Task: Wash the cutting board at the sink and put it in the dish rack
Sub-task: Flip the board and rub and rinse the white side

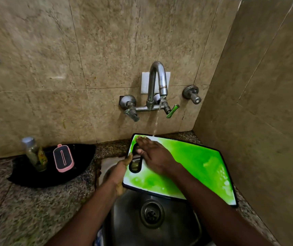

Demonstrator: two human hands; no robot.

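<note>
A green cutting board (195,164) with a black rim and a slot handle is held tilted over the steel sink (124,219). My left hand (120,174) grips its left edge at the handle slot, thumb on the rim. My right hand (152,155) lies flat on the board's upper left face, fingers spread near the top corner. Water runs from the tap (158,82) and lands on the board's top edge. No dish rack is in view.
A black tray (81,167) on the granite counter to the left holds a small bottle (34,153) and a pink-edged scrubber (63,158). The drain (152,213) is below the board. Tiled walls close in behind and on the right; a separate valve (191,94) sticks out.
</note>
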